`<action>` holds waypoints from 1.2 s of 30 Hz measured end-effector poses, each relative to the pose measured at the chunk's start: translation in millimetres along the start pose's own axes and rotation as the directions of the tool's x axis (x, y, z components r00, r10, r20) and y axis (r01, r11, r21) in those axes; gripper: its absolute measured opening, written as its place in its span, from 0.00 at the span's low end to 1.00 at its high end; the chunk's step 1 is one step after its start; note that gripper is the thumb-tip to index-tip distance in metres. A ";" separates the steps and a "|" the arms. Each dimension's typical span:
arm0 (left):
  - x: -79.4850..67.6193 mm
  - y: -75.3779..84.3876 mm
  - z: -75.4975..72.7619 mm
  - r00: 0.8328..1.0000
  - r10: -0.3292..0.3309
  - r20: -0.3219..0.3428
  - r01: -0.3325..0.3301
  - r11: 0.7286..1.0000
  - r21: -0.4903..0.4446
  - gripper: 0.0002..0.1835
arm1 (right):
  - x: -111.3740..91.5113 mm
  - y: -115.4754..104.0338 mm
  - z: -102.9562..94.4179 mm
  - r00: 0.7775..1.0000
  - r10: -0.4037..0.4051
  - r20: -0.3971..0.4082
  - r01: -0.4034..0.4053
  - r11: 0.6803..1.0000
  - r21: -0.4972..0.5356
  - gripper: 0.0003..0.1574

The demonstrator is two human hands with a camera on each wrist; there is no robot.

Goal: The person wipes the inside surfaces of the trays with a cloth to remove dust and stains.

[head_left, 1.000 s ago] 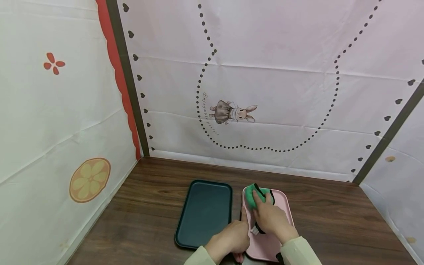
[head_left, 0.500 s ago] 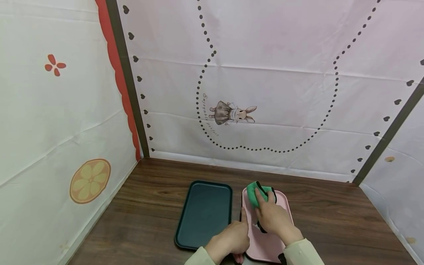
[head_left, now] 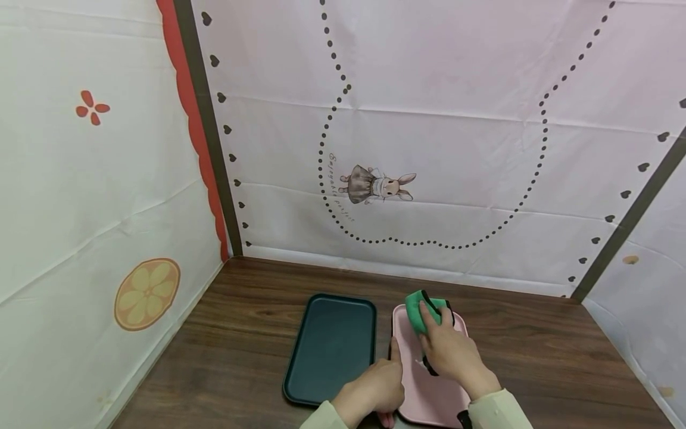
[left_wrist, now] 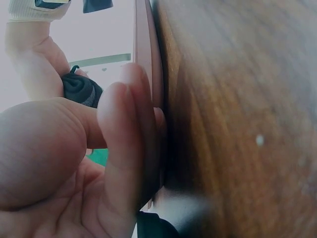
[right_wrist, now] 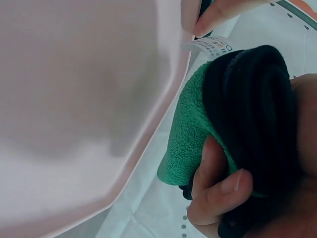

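A pink tray (head_left: 429, 399) lies on the table in front of me. My left hand (head_left: 377, 384) holds its left edge, one finger stretched along the rim; the left wrist view shows the fingers (left_wrist: 121, 134) close up against the rim. My right hand (head_left: 450, 351) grips a folded green cloth (head_left: 418, 313) with black trim over the tray's far end. Seen from the right wrist, the cloth (right_wrist: 190, 119) is bunched between the fingers, and a white printed tag (right_wrist: 213, 47) sticks out of it. Part of the cloth is hidden under the right palm.
A dark teal tray (head_left: 332, 351) lies just left of the pink one on the brown wooden table (head_left: 241, 333). Printed white fabric walls stand behind (head_left: 455, 179) and at both sides.
My right hand has slid the green cloth a little to the right and away from me along the pink tray's far end. The left hand and both trays stay in place.
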State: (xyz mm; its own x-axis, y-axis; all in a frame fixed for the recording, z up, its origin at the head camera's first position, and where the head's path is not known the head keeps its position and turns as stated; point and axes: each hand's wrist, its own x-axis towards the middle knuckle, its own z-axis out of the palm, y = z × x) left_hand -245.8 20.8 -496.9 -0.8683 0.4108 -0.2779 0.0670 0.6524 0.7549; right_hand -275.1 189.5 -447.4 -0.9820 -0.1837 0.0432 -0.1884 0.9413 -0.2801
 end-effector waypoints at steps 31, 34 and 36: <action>-0.9 -0.4 0.5 1.000 0.005 -0.011 -0.005 1.000 0.018 0.48 | -9.4 37.8 -20.3 0.997 0.066 0.030 -0.068 0.996 0.056 0.42; -1.1 -0.1 0.4 1.000 0.003 -0.013 -0.003 1.000 0.017 0.48 | -10.7 42.6 -23.3 0.996 0.075 0.045 -0.078 0.995 0.062 0.43; -1.2 0.1 0.6 1.000 0.001 -0.016 0.000 1.000 0.021 0.47 | -11.5 46.7 -24.9 0.995 0.081 0.055 -0.085 0.994 0.062 0.43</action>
State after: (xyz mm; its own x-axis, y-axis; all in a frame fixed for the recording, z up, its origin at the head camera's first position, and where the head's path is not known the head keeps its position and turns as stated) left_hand -244.4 20.7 -496.8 -0.8759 0.4011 -0.2682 0.0776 0.6658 0.7421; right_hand -272.8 242.6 -437.1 -0.9920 -0.1217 -0.0329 -0.1033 0.9340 -0.3420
